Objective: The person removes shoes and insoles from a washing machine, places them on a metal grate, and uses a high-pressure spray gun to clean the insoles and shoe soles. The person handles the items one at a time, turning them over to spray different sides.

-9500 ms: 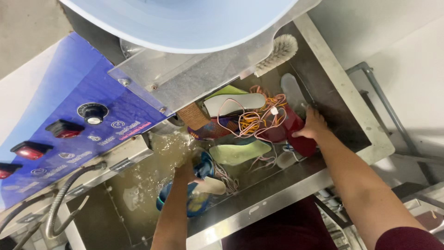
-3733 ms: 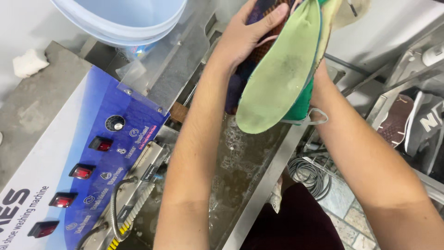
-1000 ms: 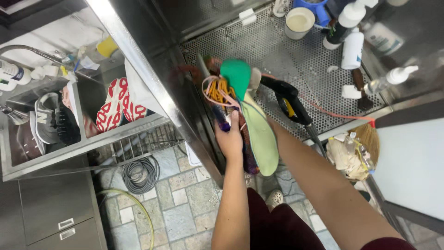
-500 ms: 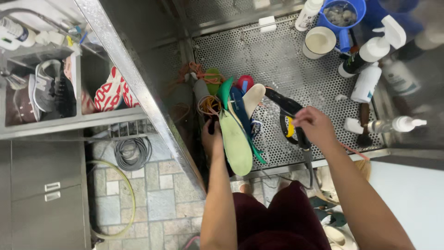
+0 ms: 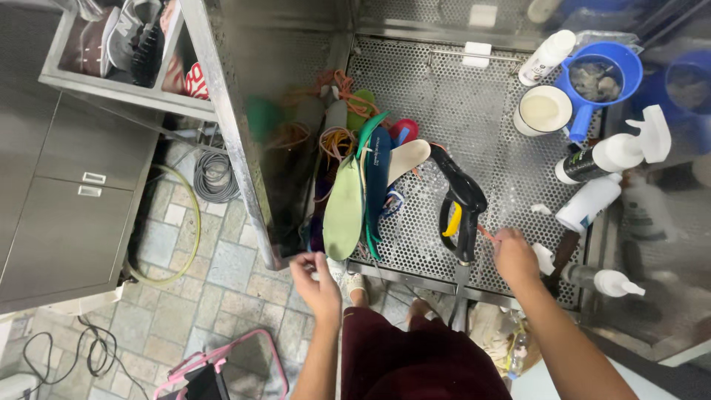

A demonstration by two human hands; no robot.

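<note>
Insoles (image 5: 355,192) and laces (image 5: 337,141) heaped at left edge of perforated tray (image 5: 489,126), against steel wall. Open room mid-tray; bottles (image 5: 592,159) crowd right side. Spray gun (image 5: 463,211) near front rim. Right hand (image 5: 515,255) beside gun, fingers curled, pinching nothing visible. Left hand (image 5: 318,278) off front edge, fingers loosely bent, empty; half a second ago gripping insoles.

Perforated steel tray (image 5: 444,96) (matt), glossy plastic spray gun (image 5: 465,194).
</note>
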